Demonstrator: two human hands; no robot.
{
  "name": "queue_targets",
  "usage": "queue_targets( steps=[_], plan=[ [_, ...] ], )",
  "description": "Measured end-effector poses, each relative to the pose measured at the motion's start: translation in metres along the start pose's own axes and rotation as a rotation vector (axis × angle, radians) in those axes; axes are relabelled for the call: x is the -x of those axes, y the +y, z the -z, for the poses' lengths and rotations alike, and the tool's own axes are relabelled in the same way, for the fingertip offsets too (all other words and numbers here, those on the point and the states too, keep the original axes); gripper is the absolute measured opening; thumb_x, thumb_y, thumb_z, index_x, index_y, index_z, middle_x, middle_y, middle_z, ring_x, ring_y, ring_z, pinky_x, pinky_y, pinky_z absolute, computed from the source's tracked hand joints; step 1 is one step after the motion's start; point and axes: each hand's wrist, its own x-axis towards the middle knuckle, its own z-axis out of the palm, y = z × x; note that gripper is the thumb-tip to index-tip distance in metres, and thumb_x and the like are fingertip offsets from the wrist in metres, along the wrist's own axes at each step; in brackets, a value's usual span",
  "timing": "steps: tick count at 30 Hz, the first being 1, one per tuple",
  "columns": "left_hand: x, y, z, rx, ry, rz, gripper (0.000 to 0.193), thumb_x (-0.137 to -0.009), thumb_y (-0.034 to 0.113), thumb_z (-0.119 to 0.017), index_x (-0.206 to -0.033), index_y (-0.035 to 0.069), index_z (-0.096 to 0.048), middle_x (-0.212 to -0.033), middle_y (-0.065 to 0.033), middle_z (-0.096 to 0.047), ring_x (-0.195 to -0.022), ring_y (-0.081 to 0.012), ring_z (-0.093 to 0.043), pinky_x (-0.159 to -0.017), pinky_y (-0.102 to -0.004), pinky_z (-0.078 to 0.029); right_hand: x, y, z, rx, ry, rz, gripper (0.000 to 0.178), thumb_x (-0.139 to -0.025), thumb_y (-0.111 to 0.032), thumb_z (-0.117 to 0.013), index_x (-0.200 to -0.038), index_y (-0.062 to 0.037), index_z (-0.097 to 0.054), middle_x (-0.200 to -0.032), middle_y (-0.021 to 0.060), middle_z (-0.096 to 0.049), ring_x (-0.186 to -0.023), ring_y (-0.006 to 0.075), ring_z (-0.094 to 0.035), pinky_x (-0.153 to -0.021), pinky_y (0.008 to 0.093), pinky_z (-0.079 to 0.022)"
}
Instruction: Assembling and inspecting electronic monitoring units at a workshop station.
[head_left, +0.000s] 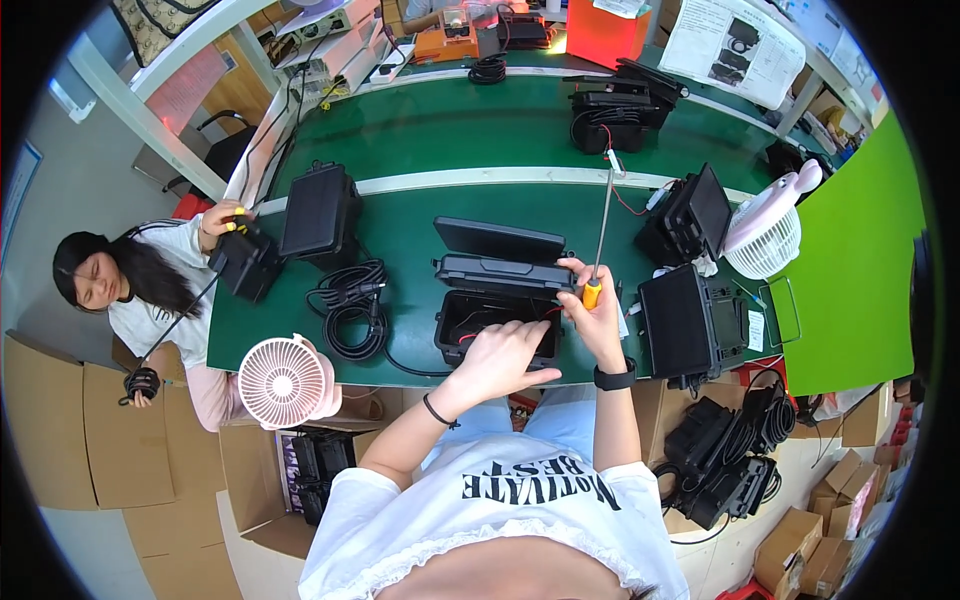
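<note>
In front of me lies a black hard-plastic case (452, 335) with its lid (500, 240) raised, and thin red wires show inside. My left hand (500, 357) rests over the case's interior, palm down, thumb stretched away from the fingers; the fingertips reach inside and are partly hidden. A screwdriver (592, 293) with a yellow handle and a long metal shaft is gripped in my right hand (597, 318) beside the case's right end. Its shaft points up and away from me. From the case a black cable runs left to a coil (355, 310).
A closed black case (320, 215) stands at left, near a pink fan (288, 382). More open black cases (680, 325) and a white fan (765, 240) stand at right. A co-worker (150, 270) at left handles another case (245, 262). Cartons (262, 480) flank me below the table.
</note>
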Motion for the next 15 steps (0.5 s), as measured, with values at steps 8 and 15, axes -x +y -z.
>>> queue_targets(
  steps=[8, 15],
  plan=[
    [-0.021, 0.000, 0.029, 0.138, -0.493, 0.200, 0.087, -0.076, 0.068, -0.067, -0.124, -0.002, -0.049, -0.076, -0.0219, -0.069, -0.073, -0.0415, -0.069, -0.066, -0.0479, -0.056, 0.001, 0.002, 0.000, -0.072, 0.011, -0.010, 0.035, -0.088, 0.007, -0.064, -0.100, -0.0111, -0.037, -0.132, 0.0142, -0.056, -0.074, 0.0027, -0.050, -0.059, 0.0166, -0.045],
    [-0.009, 0.009, 0.049, -0.187, -0.519, 0.245, 0.074, -0.078, 0.072, -0.062, -0.097, 0.000, -0.064, -0.078, -0.0147, -0.070, -0.075, -0.0302, -0.071, -0.078, -0.0407, -0.053, -0.001, 0.002, 0.001, -0.022, -0.019, -0.016, 0.035, -0.088, 0.007, -0.064, -0.100, -0.0112, -0.037, -0.133, 0.0146, -0.055, -0.074, 0.0023, -0.050, -0.059, 0.0161, -0.044]
  ],
)
